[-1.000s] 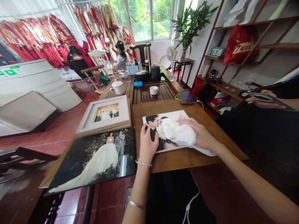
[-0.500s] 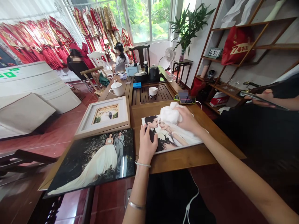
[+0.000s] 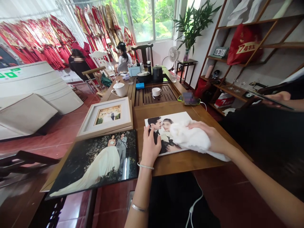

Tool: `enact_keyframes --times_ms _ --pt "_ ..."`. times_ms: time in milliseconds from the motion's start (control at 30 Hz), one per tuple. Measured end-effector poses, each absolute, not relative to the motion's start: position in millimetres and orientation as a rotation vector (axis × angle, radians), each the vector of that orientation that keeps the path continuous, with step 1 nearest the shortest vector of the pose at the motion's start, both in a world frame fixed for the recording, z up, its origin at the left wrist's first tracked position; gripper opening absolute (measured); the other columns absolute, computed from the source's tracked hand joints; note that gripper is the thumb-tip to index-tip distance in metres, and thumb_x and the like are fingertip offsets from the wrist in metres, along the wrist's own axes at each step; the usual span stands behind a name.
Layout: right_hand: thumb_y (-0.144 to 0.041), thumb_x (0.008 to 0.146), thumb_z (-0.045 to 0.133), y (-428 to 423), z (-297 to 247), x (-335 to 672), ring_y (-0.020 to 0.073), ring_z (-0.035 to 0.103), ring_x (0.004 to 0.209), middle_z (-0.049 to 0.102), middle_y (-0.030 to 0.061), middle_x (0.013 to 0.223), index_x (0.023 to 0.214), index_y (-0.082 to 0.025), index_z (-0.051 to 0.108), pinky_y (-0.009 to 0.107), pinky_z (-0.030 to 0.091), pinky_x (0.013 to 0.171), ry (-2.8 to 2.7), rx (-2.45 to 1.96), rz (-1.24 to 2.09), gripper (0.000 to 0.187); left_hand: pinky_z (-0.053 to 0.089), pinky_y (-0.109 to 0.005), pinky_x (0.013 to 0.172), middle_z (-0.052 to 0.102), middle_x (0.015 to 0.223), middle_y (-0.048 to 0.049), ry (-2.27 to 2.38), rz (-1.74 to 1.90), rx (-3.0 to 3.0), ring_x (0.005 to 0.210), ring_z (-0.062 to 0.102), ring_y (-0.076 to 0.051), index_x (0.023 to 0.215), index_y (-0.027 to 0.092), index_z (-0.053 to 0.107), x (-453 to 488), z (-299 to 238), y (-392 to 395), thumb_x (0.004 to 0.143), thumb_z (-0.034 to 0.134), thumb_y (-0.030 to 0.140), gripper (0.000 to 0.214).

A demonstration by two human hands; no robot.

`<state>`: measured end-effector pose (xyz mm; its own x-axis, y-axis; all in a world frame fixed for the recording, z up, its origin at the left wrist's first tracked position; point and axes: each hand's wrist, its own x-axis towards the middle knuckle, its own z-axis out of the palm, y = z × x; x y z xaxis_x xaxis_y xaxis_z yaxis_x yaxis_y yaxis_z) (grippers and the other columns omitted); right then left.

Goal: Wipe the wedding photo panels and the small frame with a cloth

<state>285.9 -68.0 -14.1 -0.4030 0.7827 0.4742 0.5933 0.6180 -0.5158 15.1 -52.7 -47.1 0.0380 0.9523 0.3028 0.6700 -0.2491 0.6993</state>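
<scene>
A wedding photo panel [image 3: 178, 118] lies flat on the wooden table [image 3: 180, 166] in front of me. My left hand [image 3: 151, 144] rests with spread fingers on the panel's left edge. White cloth [image 3: 190, 136] is bunched under my right hand [image 3: 211, 136], whose fingers grip it against the panel's right part. The cloth covers much of that side, and its tail hangs towards the near table edge. Left of my left hand lies a dark, glossy wedding photo panel [image 3: 95, 161], with a framed photo [image 3: 128, 117] behind it.
Farther back stand a white lidded cup [image 3: 119, 90], a small white cup [image 3: 156, 91] on a slatted tea tray [image 3: 144, 99], and a phone [image 3: 188, 98] on a cable. At right, another person's hand [image 3: 276, 98] holds a phone. A white cable [image 3: 192, 205] hangs near my lap.
My right hand has moved the white cloth right and towards me across the panel, uncovering its upper middle. My left hand has stayed in place.
</scene>
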Motion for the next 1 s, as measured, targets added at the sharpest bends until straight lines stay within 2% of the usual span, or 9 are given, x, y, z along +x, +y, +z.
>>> enact_keyframes --times_ms 167,367,500,633,700,833,1000 --pt "-0.023 0.066 0.068 -16.9 -20.7 295.0 0.0306 0.063 0.101 0.064 0.0091 0.108 0.113 -0.024 0.059 0.041 0.051 0.084 -1.982 -1.301 0.188 0.048 0.024 -0.049 0.121 0.038 0.152 -0.021 1.65 1.066 1.941 0.149 0.019 -0.034 0.135 0.008 0.051 15.4 -47.6 -51.6 0.087 0.052 0.022 0.05" --pt "-0.025 0.063 0.07 39.3 -15.2 253.8 0.0333 0.057 0.103 0.063 0.0108 0.106 0.108 -0.022 0.059 0.044 0.05 0.085 -2.018 -1.365 0.123 0.047 0.025 -0.049 0.12 0.038 0.151 -0.0234 1.655 1.061 1.974 0.147 0.027 -0.034 0.135 0.006 0.051 13.8 -49.8 -50.0 0.087 0.052 0.022 0.051" --pt "-0.029 0.065 0.072 23.2 -14.7 231.7 0.0338 0.054 0.107 0.062 0.0126 0.112 0.113 -0.021 0.058 0.047 0.048 0.088 -2.142 -1.16 0.133 0.051 0.025 -0.051 0.12 0.038 0.151 -0.0204 1.647 1.111 1.961 0.147 0.026 -0.034 0.135 0.01 0.051 13.9 -54.0 -49.6 0.087 0.052 0.022 0.049" --pt "-0.024 0.07 0.071 -24.3 -14.0 236.1 0.0317 0.055 0.105 0.062 0.0111 0.106 0.116 -0.023 0.057 0.046 0.049 0.086 -2.234 -0.966 0.209 0.048 0.025 -0.051 0.12 0.04 0.151 -0.0195 1.642 1.171 1.929 0.147 0.027 -0.033 0.135 0.011 0.052 14.9 -56.6 -49.9 0.087 0.053 0.022 0.049" --pt "-0.024 0.072 0.071 -47.3 -13.2 247.6 0.0312 0.055 0.107 0.061 0.0114 0.11 0.12 -0.025 0.055 0.046 0.05 0.088 -2.251 -0.93 0.287 0.05 0.026 -0.05 0.12 0.041 0.151 -0.0182 1.647 1.199 1.903 0.146 0.029 -0.032 0.134 0.013 0.053 15.3 -56.6 -50.2 0.086 0.055 0.023 0.049" --pt "-0.028 0.073 0.072 -69.8 -13.9 275.7 0.0308 0.057 0.11 0.059 0.0112 0.117 0.122 -0.027 0.053 0.046 0.051 0.089 -2.233 -1.046 0.258 0.052 0.027 -0.049 0.119 0.042 0.151 -0.0191 1.661 1.188 1.9 0.145 0.031 -0.032 0.133 0.012 0.053 16.2 -55.0 -50.8 0.086 0.055 0.023 0.048" --pt "-0.02 0.069 0.066 -46.0 -17.3 292.0 0.0317 0.058 0.108 0.06 0.0105 0.112 0.114 -0.025 0.055 0.047 0.051 0.088 -2.108 -1.277 0.112 0.047 0.028 -0.05 0.119 0.042 0.15 -0.0224 1.681 1.153 1.914 0.145 0.032 -0.033 0.135 0.009 0.052 16.6 -51.9 -50.8 0.086 0.055 0.024 0.05"
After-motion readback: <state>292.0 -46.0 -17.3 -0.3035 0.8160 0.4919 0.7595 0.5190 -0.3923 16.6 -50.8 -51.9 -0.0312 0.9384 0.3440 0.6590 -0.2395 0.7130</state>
